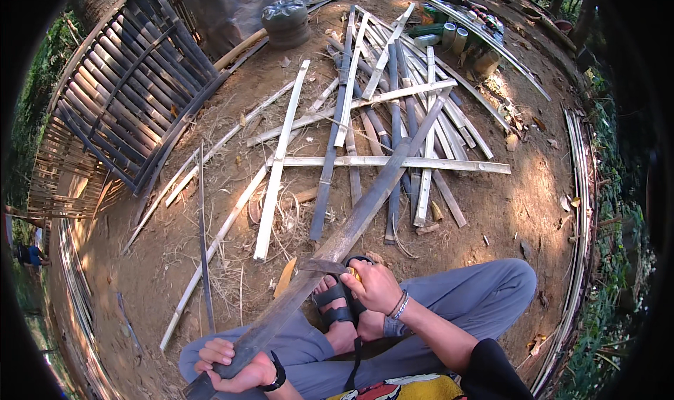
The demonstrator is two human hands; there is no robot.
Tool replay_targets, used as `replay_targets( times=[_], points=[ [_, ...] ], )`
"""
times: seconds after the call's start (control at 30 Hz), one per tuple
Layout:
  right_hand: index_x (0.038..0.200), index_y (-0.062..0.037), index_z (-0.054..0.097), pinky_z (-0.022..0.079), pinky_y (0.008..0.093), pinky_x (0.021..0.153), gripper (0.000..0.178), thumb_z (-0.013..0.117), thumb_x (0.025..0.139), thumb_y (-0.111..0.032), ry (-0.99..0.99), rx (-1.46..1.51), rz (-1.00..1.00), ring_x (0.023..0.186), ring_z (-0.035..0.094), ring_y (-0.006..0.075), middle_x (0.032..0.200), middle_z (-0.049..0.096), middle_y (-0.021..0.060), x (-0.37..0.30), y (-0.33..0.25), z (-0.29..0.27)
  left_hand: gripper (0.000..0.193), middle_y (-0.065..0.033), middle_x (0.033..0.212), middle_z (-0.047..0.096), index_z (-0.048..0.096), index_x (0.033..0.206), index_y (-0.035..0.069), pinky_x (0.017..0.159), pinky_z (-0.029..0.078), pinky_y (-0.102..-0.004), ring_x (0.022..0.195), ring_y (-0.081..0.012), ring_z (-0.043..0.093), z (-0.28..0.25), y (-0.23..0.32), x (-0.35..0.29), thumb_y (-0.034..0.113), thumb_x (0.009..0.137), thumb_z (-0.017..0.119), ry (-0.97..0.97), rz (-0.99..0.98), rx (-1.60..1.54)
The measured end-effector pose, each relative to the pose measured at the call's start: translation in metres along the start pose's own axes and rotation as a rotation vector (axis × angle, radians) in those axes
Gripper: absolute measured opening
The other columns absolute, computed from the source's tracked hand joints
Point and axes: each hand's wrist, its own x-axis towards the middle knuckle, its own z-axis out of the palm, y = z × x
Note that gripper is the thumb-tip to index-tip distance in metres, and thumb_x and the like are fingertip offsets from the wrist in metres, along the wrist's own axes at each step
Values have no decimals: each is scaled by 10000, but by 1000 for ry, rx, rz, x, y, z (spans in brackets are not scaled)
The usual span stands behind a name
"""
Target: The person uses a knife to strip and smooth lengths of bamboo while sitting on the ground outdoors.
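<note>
Here a long, flat, grey-brown bamboo slat (351, 221) runs slantwise from the person's lap up and to the right, its far end reaching into the pile of split pieces. The left hand (235, 368) grips its near end, fingers curled fully around the slat at the lower edge of the view, a black band on the wrist. The right hand (375, 286) is closed around the yellowish handle of a dark-bladed knife (324, 266), whose blade lies across the slat's edge, touching it just above the knees. Below the right hand a foot in a black strapped sandal (337, 305) rests on the earth, and grey trousers (470, 298) cover the bent legs. Beyond, a scatter of pale split bamboo strips (365, 119) lies criss-crossed on the bare brown ground (533, 189). To the left stands a woven bamboo panel (126, 91); near the top sits a dark tied sack (284, 21), with short cut bamboo tubes (453, 38) to its right.
</note>
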Motion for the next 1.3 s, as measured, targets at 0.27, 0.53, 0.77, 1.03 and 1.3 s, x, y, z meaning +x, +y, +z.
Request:
replay_targets(
  times=[0.27, 0.53, 0.77, 1.03, 1.3],
  points=[
    [862, -13, 548, 455, 525, 582, 449, 462, 965, -442, 26, -83, 5, 651, 603, 431, 646, 589, 243, -10, -7, 4, 121, -21, 640, 350, 398, 793, 100, 568, 317, -282, 575, -137, 353, 7, 1, 1, 198, 863, 393, 54, -34, -69],
    [819, 1, 580, 484, 519, 628, 484, 441, 974, -436, 19, 83, 234, 676, 603, 444, 682, 610, 236, 16, 19, -18, 107, -15, 639, 347, 398, 794, 102, 565, 329, -268, 572, -130, 359, 5, 4, 3, 173, 868, 368, 50, -15, -39],
    [752, 9, 574, 470, 523, 638, 542, 429, 970, -465, 71, 11, 260, 675, 592, 457, 655, 592, 253, 30, 56, -27, 97, -11, 643, 336, 396, 801, 111, 561, 310, -263, 570, -128, 345, 5, 2, 0, 193, 852, 388, 5, -2, -74],
    [783, 18, 593, 474, 529, 671, 571, 411, 974, -488, -172, 10, 207, 738, 605, 465, 694, 588, 293, 17, 15, -34, 95, -9, 647, 329, 396, 810, 114, 565, 303, -268, 576, -132, 338, 0, 2, 6, 204, 822, 425, -10, -4, -86],
    [815, 36, 619, 479, 527, 696, 605, 391, 978, -499, -190, 8, 226, 763, 614, 470, 711, 602, 301, 26, 29, -39, 87, -12, 646, 326, 387, 814, 109, 566, 300, -266, 576, -132, 334, 4, 5, 4, 183, 817, 434, -34, 4, -83]
  ],
)
